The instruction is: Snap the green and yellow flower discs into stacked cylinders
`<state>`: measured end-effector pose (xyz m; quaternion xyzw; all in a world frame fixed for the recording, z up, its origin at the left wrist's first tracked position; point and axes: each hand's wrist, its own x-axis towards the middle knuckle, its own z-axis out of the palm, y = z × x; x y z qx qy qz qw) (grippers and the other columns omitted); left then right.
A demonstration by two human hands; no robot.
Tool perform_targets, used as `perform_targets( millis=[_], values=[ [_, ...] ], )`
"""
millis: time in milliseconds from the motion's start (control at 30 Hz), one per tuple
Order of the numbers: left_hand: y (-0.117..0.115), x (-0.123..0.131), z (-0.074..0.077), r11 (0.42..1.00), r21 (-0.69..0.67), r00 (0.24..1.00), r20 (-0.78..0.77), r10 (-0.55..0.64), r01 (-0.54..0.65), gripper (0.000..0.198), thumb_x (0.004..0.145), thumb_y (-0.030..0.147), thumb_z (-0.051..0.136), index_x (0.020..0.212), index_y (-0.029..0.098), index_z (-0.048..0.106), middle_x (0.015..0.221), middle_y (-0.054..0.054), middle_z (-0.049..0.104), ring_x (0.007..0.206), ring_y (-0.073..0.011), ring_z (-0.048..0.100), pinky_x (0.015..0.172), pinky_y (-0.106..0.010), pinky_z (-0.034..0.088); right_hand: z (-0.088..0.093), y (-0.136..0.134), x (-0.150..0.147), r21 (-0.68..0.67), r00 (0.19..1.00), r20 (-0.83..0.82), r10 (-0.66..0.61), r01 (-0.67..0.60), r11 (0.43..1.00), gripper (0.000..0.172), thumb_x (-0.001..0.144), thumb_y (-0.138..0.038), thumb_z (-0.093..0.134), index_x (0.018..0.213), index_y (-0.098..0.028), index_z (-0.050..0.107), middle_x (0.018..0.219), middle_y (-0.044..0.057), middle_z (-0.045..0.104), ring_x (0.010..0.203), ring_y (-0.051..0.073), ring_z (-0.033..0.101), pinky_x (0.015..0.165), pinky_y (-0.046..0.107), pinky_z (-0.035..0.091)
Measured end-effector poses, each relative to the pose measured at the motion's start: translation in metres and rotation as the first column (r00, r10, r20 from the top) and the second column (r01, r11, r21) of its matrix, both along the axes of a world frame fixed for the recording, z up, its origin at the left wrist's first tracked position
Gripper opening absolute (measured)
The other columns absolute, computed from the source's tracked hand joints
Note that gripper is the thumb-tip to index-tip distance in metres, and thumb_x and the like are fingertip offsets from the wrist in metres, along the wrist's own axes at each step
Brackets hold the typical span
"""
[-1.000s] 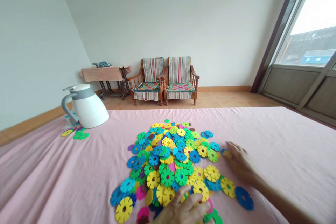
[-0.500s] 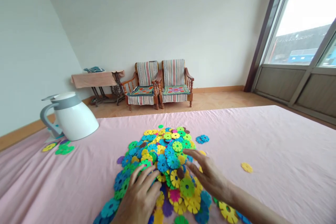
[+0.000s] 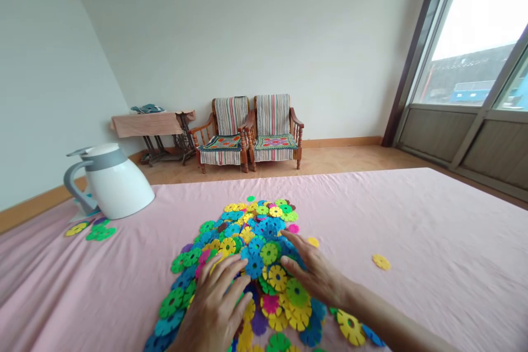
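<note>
A heap of notched plastic discs (image 3: 254, 265), in blue, yellow, green, pink and purple, spreads over the pink cloth in front of me. On the heap's near left side rests my left hand (image 3: 218, 300), fingers spread over the discs. My right hand (image 3: 311, 267) lies along the right side of the heap, fingers stretched and touching the discs at its edge. Neither hand grips a disc. A pink disc (image 3: 293, 228) sits just beyond my right fingertips. Discs under both palms are hidden.
A white jug (image 3: 119, 184) with a grey handle stands at the left, with a few green discs (image 3: 101, 232) by it. One yellow disc (image 3: 381, 262) lies alone on the pink cloth (image 3: 445, 242) to the right. Two wooden armchairs (image 3: 275, 146) stand beyond.
My right hand has moved slightly left, pushing discs inward; the loose blue discs at the right have left their spot. More green and pink discs show by my left hand.
</note>
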<state>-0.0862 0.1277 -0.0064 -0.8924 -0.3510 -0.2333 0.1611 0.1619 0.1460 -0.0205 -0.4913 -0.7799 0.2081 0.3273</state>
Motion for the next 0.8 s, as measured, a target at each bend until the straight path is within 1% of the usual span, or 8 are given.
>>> perform_targets(
  millis=[100,200,267,333,400,533,633,800],
  values=[
    [-0.006,0.005,0.005,0.997,-0.051,0.998,0.036,-0.049,0.050,0.018,0.084,0.022,0.053,0.101,0.024,0.061,0.115,-0.004,0.059,0.110,-0.0224,0.050,0.097,-0.043,0.040,0.001,-0.016,0.045,0.073,0.987,0.012,-0.159,0.157,0.985,0.041,0.089,-0.035,0.038,0.126,-0.020,0.045,0.123,0.011,0.054,0.115,0.021,0.050,0.097,0.040,0.041],
    [-0.017,0.021,0.016,0.976,-0.176,0.992,0.026,-0.126,0.129,0.020,0.084,0.023,0.054,0.103,0.024,0.060,0.117,-0.004,0.058,0.112,-0.0226,0.049,0.098,-0.042,0.040,-0.017,-0.025,0.114,0.145,0.917,0.142,-0.372,0.353,0.924,0.043,0.082,-0.030,0.043,0.121,-0.015,0.051,0.118,0.014,0.057,0.111,0.026,0.051,0.095,0.047,0.040],
    [-0.023,0.038,0.026,0.945,-0.275,0.982,-0.009,-0.187,0.178,0.025,0.083,0.024,0.056,0.108,0.024,0.057,0.120,-0.004,0.056,0.113,-0.0230,0.048,0.099,-0.043,0.039,-0.030,-0.033,0.152,0.128,0.880,0.211,-0.424,0.406,0.905,0.051,0.075,-0.028,0.049,0.124,-0.014,0.050,0.121,0.015,0.057,0.113,0.029,0.051,0.094,0.048,0.041],
    [-0.028,0.056,0.034,0.900,-0.366,0.961,-0.050,-0.273,0.236,0.034,0.083,0.029,0.057,0.116,0.024,0.052,0.124,-0.005,0.054,0.116,-0.0237,0.046,0.101,-0.045,0.035,-0.038,-0.044,0.172,0.105,0.872,0.238,-0.429,0.416,0.903,0.048,0.073,-0.026,0.047,0.119,-0.013,0.054,0.117,0.016,0.060,0.110,0.029,0.053,0.094,0.048,0.041],
    [-0.029,0.074,0.037,0.846,-0.441,0.926,-0.076,-0.369,0.301,0.043,0.083,0.040,0.057,0.122,0.025,0.047,0.129,-0.006,0.050,0.121,-0.0250,0.041,0.103,-0.047,0.031,-0.040,-0.060,0.170,0.098,0.898,0.235,-0.373,0.360,0.928,0.044,0.074,-0.024,0.045,0.116,-0.014,0.057,0.117,0.015,0.060,0.111,0.027,0.053,0.096,0.048,0.040],
    [-0.030,0.097,0.030,0.780,-0.503,0.871,-0.104,-0.481,0.371,0.055,0.080,0.055,0.053,0.125,0.024,0.043,0.132,-0.006,0.047,0.124,-0.0251,0.037,0.104,-0.046,0.027,-0.031,-0.096,0.127,0.064,0.950,0.221,-0.222,0.213,0.975,0.045,0.080,-0.029,0.049,0.124,-0.019,0.053,0.128,0.011,0.054,0.121,0.025,0.046,0.100,0.044,0.039],
    [-0.031,0.101,0.020,0.824,-0.459,0.890,-0.134,-0.436,0.334,0.037,0.086,0.043,0.049,0.116,0.021,0.049,0.122,-0.006,0.054,0.118,-0.0220,0.042,0.105,-0.044,0.024,-0.024,-0.113,0.103,0.004,0.957,0.252,-0.142,0.146,0.989,0.052,0.082,-0.034,0.051,0.132,-0.023,0.045,0.135,0.009,0.047,0.125,0.024,0.042,0.101,0.042,0.039],
    [-0.030,0.084,0.004,0.918,-0.301,0.932,-0.171,-0.320,0.260,0.012,0.088,0.021,0.047,0.094,0.019,0.056,0.112,-0.005,0.057,0.114,-0.0202,0.045,0.105,-0.044,0.022,-0.026,-0.121,0.108,0.031,0.902,0.377,-0.208,0.212,0.977,0.072,0.080,-0.047,0.052,0.142,-0.018,0.026,0.145,0.011,0.026,0.131,0.031,0.029,0.104,0.048,0.033]
  ],
)
